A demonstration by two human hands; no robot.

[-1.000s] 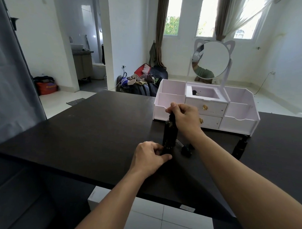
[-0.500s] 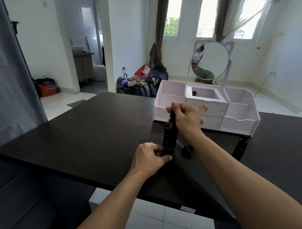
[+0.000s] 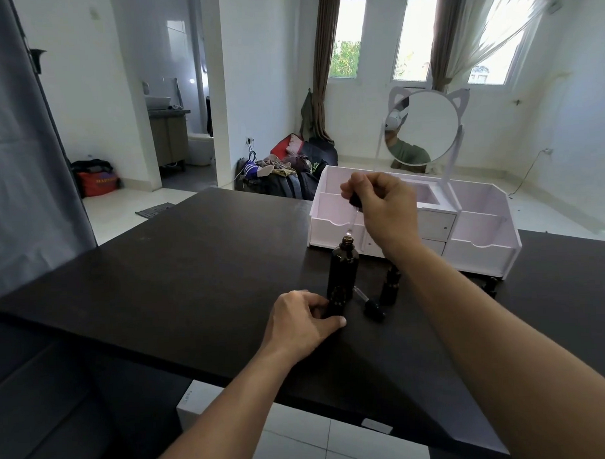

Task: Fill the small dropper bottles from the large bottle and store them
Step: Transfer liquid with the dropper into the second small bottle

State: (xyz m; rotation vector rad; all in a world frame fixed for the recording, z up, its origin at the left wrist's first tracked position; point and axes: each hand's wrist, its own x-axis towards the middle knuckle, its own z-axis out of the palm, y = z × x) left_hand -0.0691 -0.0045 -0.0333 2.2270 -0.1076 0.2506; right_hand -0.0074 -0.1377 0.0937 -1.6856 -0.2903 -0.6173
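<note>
Fingers (image 3: 352, 186) of right hand (image 3: 382, 206) pinching black bulb of a dropper (image 3: 354, 210), glass tip just above open neck of large bottle (image 3: 342, 267). Left hand (image 3: 299, 324) curled round a small bottle (image 3: 334, 302) standing on dark worktop (image 3: 192, 267), touching the large bottle's base. Second dropper (image 3: 369, 304) lying flat just beside. Another small bottle (image 3: 390, 286) upright near right forearm. White organizer (image 3: 483, 230) with round cat-eared mirror (image 3: 424, 129) behind, near worktop's far edge.
</note>
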